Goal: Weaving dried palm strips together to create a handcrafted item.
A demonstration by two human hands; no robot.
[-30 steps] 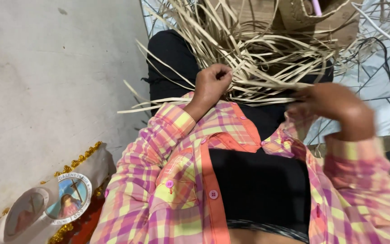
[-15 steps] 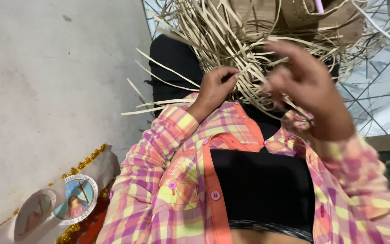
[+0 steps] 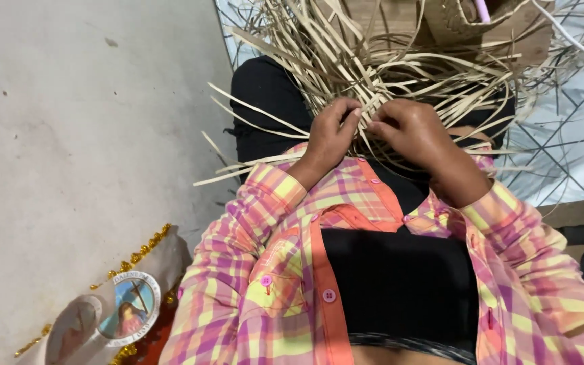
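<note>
Only one label-like thing near me: a round emblem [image 3: 128, 307] at lower left, on a pale cloth [image 3: 170, 251] lying on the grey floor [image 3: 69, 135] beside my left sleeve [image 3: 238, 284]. Silver-white ring around a picture in blue, green and brown tones, too small to make out. Gold bead trim [image 3: 136, 253] runs along the cloth's edge, red fabric just beneath. No packages, signs or screens.

Wore open plaid shirt [image 3: 265, 270], pink, yellow, orange; orange placket, pink buttons, buttoned cuffs. Black top [image 3: 400, 277] beneath; trousers [image 3: 265, 101] apparently black.
</note>
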